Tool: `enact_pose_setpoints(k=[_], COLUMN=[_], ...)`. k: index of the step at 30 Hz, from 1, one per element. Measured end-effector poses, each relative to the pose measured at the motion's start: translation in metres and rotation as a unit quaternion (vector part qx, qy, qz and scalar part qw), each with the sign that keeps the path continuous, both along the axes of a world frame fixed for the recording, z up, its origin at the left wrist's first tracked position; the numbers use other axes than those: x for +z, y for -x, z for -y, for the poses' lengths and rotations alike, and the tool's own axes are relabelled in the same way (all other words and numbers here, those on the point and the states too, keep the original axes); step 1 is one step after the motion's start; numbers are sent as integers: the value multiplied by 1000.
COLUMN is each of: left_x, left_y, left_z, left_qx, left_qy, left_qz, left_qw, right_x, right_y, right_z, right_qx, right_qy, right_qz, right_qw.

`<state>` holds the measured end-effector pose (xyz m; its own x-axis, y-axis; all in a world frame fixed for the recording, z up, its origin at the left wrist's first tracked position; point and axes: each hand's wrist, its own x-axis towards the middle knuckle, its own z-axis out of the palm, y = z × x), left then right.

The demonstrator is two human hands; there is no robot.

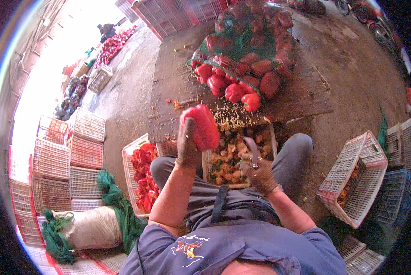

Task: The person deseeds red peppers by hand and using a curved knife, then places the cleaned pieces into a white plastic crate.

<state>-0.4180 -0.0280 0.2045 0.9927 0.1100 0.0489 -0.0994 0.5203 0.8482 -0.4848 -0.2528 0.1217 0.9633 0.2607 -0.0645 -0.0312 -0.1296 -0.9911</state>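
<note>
My gloved left hand (188, 146) holds up a large red bell pepper (202, 128) above the near edge of a wooden board (171, 86). In my gloved right hand (261, 175) is a small curved knife (252, 147), its blade pointing up and away from me. Between my knees stands a crate of pepper cores and stems (228, 165), below the right hand. Another crate, by my left knee, contains red pepper pieces (144, 178). On the board, whole red peppers (234, 92) spill from the mouth of a green mesh sack (250, 44). Loose seeds (234, 115) are scattered near the board's front edge.
Stacked plastic crates (51, 158) rise on the left, beside a pale rolled sack (88, 228) and green netting (111, 187). To the right, a tilted white crate (355, 178) has scraps inside. Far off lie a heap of red peppers (114, 44) and a person (106, 31).
</note>
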Motion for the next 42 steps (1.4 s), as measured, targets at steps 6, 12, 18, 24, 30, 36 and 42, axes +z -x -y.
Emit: enact_pose_setpoints(k=[6, 12, 18, 24, 30, 36, 42], left_x=[-47, -26, -18, -54, -70, -32, -47], left_y=[70, 79, 84, 74, 66, 89, 59], left_z=[47, 55, 32, -24, -22, 15, 30], left_qx=[-65, -88, -172, -262, -73, -172, -185], left_qy=[-115, -490, -230, -30, -310, -208, 17], left_qz=[-118, -58, -200, -250, -255, -323, -366], left_qw=[984, 865, 937, 932, 913, 907, 912], right_x=[7, 35, 13, 31, 19, 21, 28], right_y=[-14, -18, -12, -10, -13, -10, -17], right_z=[7, 21, 14, 12, 9, -14, -26], right_qx=[39, 95, 58, 115, 30, 32, 23], right_qy=[-80, -31, 11, -120, 49, 134, 171], right_qz=[61, 19, 90, -19, -79, 85, 197], right_qw=[994, 995, 994, 986, 995, 987, 965])
